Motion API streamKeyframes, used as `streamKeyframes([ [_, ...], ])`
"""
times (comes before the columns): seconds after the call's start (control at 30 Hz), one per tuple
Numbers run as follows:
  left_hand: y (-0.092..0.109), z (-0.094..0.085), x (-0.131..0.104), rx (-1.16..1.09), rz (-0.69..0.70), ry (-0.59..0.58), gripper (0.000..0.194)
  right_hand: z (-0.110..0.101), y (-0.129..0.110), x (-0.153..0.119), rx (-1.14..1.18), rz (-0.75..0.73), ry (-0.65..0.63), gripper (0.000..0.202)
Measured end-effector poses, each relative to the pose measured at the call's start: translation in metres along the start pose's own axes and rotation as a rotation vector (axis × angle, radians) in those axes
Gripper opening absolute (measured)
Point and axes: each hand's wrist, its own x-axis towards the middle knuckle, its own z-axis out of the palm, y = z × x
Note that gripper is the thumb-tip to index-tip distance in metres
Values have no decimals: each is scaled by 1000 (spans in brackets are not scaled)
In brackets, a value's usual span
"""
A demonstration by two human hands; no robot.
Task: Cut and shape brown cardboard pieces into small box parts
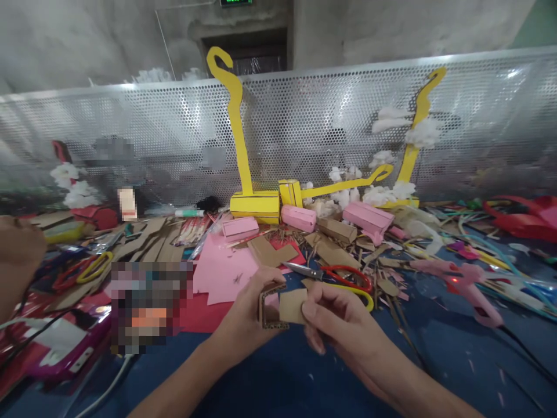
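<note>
My left hand (pixel 243 316) is closed round a folded cardboard channel (pixel 266 307) with its open end facing right. Pinched in my right hand (pixel 333 319) is a small flat cardboard piece (pixel 292 306), whose left edge is at the opening of the channel; whether they touch I cannot tell. Just beyond my hands lie scissors (pixel 348 276) with red and yellow handles. Pink paper (pixel 224 270) and red paper (pixel 198 310) lie to the left of the channel.
A pink glue gun (pixel 472 287) with a lit red light lies at right, its cable trailing forward. Yellow hooked shapes (pixel 237 128) on boxes stand by the perforated metal screen (pixel 313 110). A purple power strip (pixel 69 354) is at left. Cardboard scraps (pixel 333 249) litter the table.
</note>
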Motion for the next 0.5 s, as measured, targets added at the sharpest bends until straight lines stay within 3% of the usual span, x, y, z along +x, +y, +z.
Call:
streamKeyframes([
  [0.5, -3, -2, -2, 109, 89, -49, 60, 1, 4, 4, -131, -22, -35, 48],
])
